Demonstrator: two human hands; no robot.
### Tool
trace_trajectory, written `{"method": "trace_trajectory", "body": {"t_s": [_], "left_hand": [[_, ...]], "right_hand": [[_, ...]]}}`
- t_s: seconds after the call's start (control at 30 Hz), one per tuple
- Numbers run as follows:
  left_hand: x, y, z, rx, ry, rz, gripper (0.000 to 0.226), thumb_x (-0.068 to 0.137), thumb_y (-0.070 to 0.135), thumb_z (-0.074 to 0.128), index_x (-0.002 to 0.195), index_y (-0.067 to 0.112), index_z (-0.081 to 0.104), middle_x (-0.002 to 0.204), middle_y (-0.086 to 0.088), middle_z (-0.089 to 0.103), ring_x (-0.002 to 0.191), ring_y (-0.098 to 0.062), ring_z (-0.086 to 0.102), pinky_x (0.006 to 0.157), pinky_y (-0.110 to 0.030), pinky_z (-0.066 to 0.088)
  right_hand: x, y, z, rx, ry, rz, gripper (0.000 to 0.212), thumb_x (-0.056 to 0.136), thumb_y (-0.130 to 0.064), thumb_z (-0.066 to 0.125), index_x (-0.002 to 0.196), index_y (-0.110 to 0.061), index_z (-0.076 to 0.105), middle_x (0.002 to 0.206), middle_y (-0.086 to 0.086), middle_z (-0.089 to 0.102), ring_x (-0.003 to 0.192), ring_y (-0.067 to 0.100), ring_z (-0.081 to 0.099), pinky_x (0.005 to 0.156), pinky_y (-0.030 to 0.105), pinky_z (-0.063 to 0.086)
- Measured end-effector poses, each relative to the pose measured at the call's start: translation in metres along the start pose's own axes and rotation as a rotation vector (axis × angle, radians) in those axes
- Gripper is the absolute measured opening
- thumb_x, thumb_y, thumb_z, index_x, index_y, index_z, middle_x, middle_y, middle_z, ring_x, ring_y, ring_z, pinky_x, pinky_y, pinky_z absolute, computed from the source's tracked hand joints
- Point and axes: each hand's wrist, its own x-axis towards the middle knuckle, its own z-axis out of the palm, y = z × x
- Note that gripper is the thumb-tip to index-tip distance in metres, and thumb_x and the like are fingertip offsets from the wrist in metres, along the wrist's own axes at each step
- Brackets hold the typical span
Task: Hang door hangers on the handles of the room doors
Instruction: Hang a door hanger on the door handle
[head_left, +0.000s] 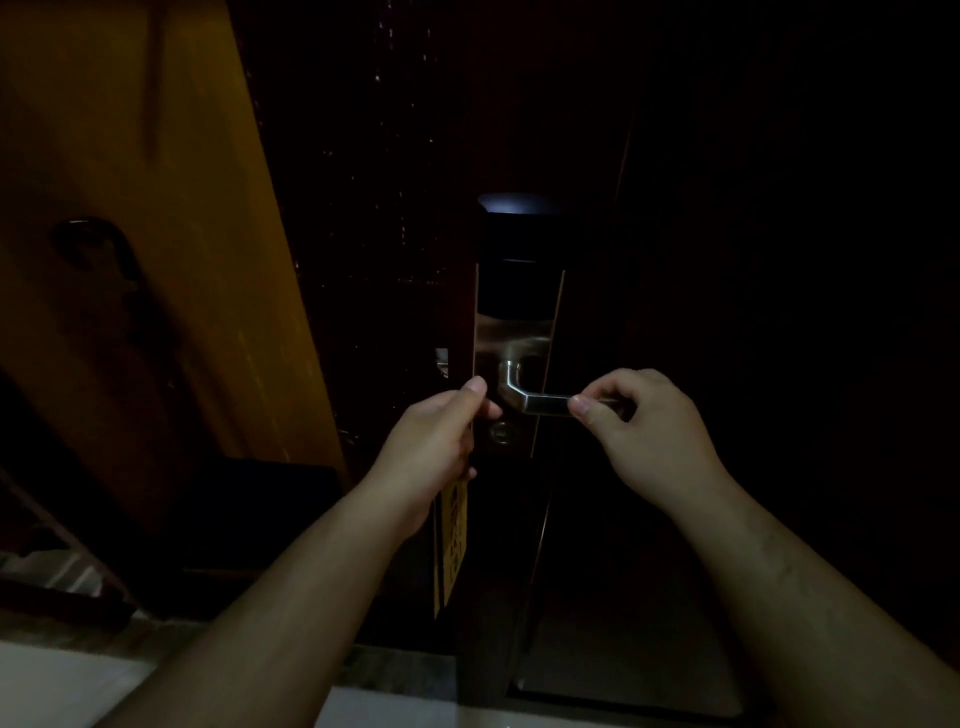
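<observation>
Pinching the door hanger (452, 545), left hand (436, 441) and, seemingly, right hand (649, 431) flank the handle (540, 402)

Orange wall (156, 156) on my left, dark hooked shape (98, 244) on it; pale floor tile (62, 686) beneath me
</observation>
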Motion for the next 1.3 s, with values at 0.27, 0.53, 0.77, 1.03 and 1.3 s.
{"method": "trace_trajectory", "body": {"t_s": [0.27,0.53,0.77,1.03,1.3], "left_hand": [[-0.011,-0.006,0.016,-0.113,0.03,-0.015,0.04,0.101,0.046,0.039,0.103,0.019,0.069,0.051,0.011,0.04,0.044,-0.003,0.041,0.066,-0.03,0.044],[-0.031,-0.009,0.04,-0.298,0.111,-0.007,0.041,0.101,0.043,0.039,0.101,0.014,0.068,0.054,0.004,0.036,0.044,-0.009,0.037,0.066,-0.033,0.045],[-0.047,0.004,0.058,-0.722,0.139,0.045,0.038,0.098,0.042,0.044,0.09,0.013,0.067,0.052,0.005,0.029,0.04,-0.01,0.027,0.06,-0.031,0.041],[-0.052,0.012,0.078,-1.013,0.155,0.078,0.036,0.095,0.042,0.047,0.08,0.013,0.063,0.044,0.008,0.028,0.034,-0.007,0.025,0.052,-0.025,0.038],[-0.052,0.008,0.076,-1.052,0.102,0.07,0.035,0.093,0.043,0.05,0.082,0.013,0.063,0.044,0.008,0.028,0.033,-0.006,0.024,0.049,-0.023,0.036]], "right_hand": [[-0.005,0.01,-0.009,0.073,0.001,0.077,0.059,0.079,-0.051,0.072,0.13,-0.028,0.051,0.121,-0.008,0.056,0.099,0.004,0.055,0.067,0.015,0.041],[-0.015,0.041,-0.024,0.141,0.036,0.089,0.063,0.084,-0.048,0.069,0.137,-0.033,0.039,0.108,-0.011,0.054,0.091,0.006,0.059,0.062,0.019,0.046],[-0.049,0.053,-0.031,0.113,-0.245,-0.018,0.035,0.088,-0.046,0.063,0.121,-0.039,0.055,0.108,-0.021,0.054,0.093,-0.004,0.055,0.064,0.012,0.042],[-0.058,0.057,-0.041,-0.114,-0.486,-0.208,0.092,0.067,-0.056,0.078,0.145,-0.039,0.032,0.121,-0.03,0.029,0.112,-0.005,0.036,0.078,0.011,0.039],[-0.058,0.053,-0.045,-0.157,-0.456,-0.236,0.096,0.064,-0.057,0.08,0.144,-0.044,0.028,0.128,-0.026,0.034,0.12,0.0,0.038,0.099,0.027,0.045]]}}
